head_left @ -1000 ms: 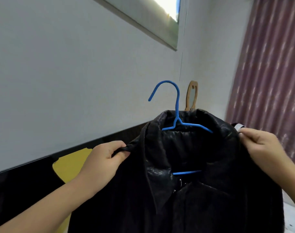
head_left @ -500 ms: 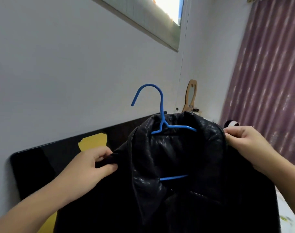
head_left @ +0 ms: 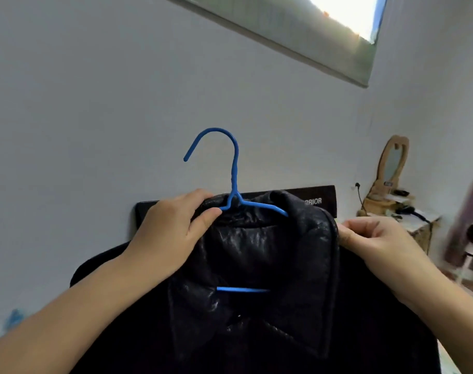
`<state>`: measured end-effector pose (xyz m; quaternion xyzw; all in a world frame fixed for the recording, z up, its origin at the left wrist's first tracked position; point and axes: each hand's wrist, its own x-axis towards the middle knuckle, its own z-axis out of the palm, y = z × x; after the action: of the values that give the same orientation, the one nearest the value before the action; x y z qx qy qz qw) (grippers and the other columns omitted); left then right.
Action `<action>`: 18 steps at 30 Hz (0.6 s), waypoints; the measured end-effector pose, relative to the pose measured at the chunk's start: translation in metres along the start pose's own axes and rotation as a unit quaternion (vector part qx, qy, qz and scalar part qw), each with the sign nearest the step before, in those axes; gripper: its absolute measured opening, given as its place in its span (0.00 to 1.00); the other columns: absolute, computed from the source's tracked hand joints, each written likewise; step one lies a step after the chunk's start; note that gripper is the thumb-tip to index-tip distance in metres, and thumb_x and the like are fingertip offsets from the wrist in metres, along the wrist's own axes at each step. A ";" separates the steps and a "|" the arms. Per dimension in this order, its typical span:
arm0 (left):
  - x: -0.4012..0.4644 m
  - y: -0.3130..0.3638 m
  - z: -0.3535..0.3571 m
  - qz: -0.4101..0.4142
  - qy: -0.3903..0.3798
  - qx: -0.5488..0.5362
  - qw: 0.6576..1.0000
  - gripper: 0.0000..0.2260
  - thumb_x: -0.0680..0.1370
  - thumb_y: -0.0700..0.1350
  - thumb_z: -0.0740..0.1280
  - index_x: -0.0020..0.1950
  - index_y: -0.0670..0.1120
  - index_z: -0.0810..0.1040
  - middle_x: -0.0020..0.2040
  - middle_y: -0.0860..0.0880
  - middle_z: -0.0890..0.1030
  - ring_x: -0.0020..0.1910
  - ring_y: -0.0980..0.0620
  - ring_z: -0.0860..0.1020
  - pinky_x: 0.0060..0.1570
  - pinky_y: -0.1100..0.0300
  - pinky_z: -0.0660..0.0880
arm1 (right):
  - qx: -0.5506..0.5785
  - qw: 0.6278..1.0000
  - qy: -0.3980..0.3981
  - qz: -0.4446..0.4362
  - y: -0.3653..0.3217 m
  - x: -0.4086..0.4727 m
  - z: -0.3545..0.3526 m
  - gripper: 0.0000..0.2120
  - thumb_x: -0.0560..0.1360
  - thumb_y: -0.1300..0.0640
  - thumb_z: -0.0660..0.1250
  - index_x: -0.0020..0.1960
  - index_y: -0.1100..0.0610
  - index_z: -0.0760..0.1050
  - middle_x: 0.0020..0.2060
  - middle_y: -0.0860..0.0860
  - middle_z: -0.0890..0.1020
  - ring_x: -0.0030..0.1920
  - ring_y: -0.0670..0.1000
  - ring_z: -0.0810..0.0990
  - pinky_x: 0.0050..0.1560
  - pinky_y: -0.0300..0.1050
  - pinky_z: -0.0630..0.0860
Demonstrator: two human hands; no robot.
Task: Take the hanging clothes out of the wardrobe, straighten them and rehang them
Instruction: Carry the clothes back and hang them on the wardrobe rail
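Head view
Jacket (head_left: 256, 265): black and shiny, on a blue hanger, held up in front of a pale wall. It fills the low middle of the picture. Its collar is folded down and open at the front.
Hanger (head_left: 234, 184): thin and blue. Its hook sticks up above the jacket and curls to the left. It hangs on nothing. One blue arm shows along the top of the collar. A short blue bar shows lower down, inside the open collar.
Left hand (head_left: 173, 228): at the jacket's top left. The fingers curl over the collar edge and the thumb presses in from the front, so it pinches the collar. The thumb tip is just beside the base of the hook.
Right hand (head_left: 375, 238): at the jacket's top right. The fingers are bent and squeeze the outer edge of the collar.
Arms: both are bare and reach up from the bottom corners toward the jacket.
Black board (head_left: 321, 201): behind the jacket, flat against the wall. Pale letters show on it just right of the collar. Only part of the word can be read.
Mirror (head_left: 393, 160): small, with a wooden frame, to the right of the jacket and well apart from it. It stands on a stand with small things I cannot make out.
Window (head_left: 337, 22): high above the jacket, bright with light.
Curtain (head_left: 469, 206): dark, blurry, far right of the jacket.
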<state>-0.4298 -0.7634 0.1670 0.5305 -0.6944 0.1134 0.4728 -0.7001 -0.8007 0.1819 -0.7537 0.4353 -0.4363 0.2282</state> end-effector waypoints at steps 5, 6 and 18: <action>-0.054 0.022 -0.018 -0.084 0.045 0.051 0.994 0.16 0.73 0.54 0.59 0.47 0.45 0.80 0.27 0.55 0.72 0.37 0.57 0.74 0.30 0.68 0.62 | -0.033 0.981 -0.189 -0.032 -0.004 -0.016 -0.007 0.12 0.74 0.52 0.65 0.38 0.58 0.80 0.28 0.50 0.80 0.29 0.45 0.76 0.32 0.35 0.70; -0.067 0.027 -0.023 -0.103 0.047 0.058 0.992 0.16 0.73 0.54 0.59 0.47 0.45 0.80 0.27 0.54 0.73 0.38 0.54 0.74 0.30 0.67 0.63 | -0.047 0.969 -0.241 -0.036 -0.002 -0.017 -0.009 0.09 0.75 0.54 0.66 0.40 0.55 0.81 0.32 0.49 0.83 0.33 0.45 0.80 0.37 0.34 0.73; -0.196 0.072 -0.155 -0.264 0.066 0.224 0.936 0.09 0.79 0.48 0.61 0.55 0.47 0.77 0.37 0.57 0.74 0.38 0.55 0.73 0.37 0.70 0.66 | 0.132 0.818 -0.543 -0.137 -0.047 -0.075 0.070 0.22 0.67 0.37 0.70 0.38 0.57 0.74 0.32 0.49 0.76 0.34 0.46 0.75 0.38 0.36 0.70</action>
<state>-0.4093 -0.5077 0.1215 0.7780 -0.4533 0.1724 0.3993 -0.6369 -0.7145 0.1455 -0.8828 0.0710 -0.0360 0.4630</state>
